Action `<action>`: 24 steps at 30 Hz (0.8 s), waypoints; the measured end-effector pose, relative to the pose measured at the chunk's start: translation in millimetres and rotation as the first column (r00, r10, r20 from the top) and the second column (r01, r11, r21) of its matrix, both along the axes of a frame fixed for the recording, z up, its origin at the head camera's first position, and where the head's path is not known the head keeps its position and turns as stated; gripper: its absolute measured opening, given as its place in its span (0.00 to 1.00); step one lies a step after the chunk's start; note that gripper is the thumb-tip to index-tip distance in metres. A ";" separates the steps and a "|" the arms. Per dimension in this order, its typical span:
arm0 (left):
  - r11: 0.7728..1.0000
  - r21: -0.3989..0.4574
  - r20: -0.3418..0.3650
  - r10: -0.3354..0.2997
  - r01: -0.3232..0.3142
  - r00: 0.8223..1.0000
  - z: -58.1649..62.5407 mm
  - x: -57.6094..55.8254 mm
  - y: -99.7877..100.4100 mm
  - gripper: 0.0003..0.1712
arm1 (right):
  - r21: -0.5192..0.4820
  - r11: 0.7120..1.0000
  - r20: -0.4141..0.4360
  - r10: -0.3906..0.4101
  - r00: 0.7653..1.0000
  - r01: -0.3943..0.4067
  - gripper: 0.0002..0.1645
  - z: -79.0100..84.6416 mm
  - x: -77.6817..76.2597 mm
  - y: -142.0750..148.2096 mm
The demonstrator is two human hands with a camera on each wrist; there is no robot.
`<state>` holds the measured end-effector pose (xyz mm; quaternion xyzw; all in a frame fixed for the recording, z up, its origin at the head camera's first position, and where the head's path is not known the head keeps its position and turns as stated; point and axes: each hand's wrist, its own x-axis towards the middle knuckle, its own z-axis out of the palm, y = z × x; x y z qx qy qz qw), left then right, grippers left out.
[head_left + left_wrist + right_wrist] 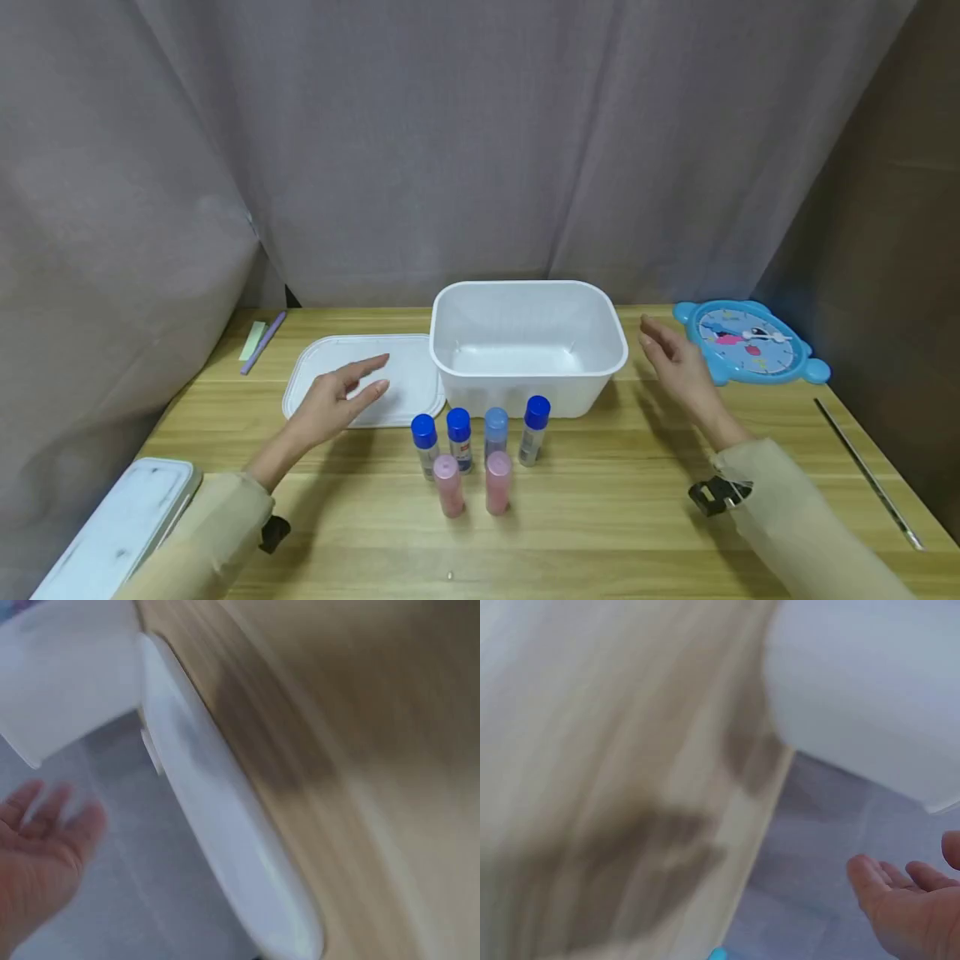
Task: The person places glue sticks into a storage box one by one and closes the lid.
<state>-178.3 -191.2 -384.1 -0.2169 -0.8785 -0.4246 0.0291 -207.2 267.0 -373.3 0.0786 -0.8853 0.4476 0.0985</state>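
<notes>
In the head view a white plastic tub (525,392) stands at the back middle, with its white lid (405,375) lying flat at its left. My left hand (333,404) hovers over the lid, fingers extended and holding nothing. To the tub's right my right hand (678,367) is raised, also holding nothing, its fingers relaxed. In front of the tub several small capped tubes stand upright: a dark-blue-capped tube (533,432), a light-blue tube (496,429) and two pink tubes (498,483) among them. Both wrist views are blurred; the tub wall (855,697) is near the right hand.
A blue toy clock (750,342) lies at the back right, and a thin rod (866,471) by the right edge. A purple pen (263,342) lies beside a pale green strip (252,340) at the back left. A white case (123,525) sits at the front left.
</notes>
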 end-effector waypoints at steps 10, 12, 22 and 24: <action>0.854 0.441 0.279 -0.422 0.275 0.863 -9.5 15.7 20.9 0.30 | -0.316 0.947 0.125 0.108 0.986 -0.063 0.36 20.1 -11.0 -20.8; 0.844 0.455 0.291 -0.442 0.284 0.848 -10.2 16.0 24.8 0.30 | -0.293 0.955 0.148 0.094 0.984 -0.048 0.36 21.4 -12.5 -22.1; 0.822 0.461 0.228 -0.474 0.335 0.850 -20.8 21.1 32.3 0.22 | -0.221 0.975 0.182 0.070 0.981 -0.029 0.33 22.9 -15.3 -28.2; 0.820 0.466 0.227 -0.475 0.334 0.850 -22.5 21.4 34.5 0.21 | -0.207 0.978 0.186 0.066 0.980 -0.026 0.33 24.0 -13.9 -27.6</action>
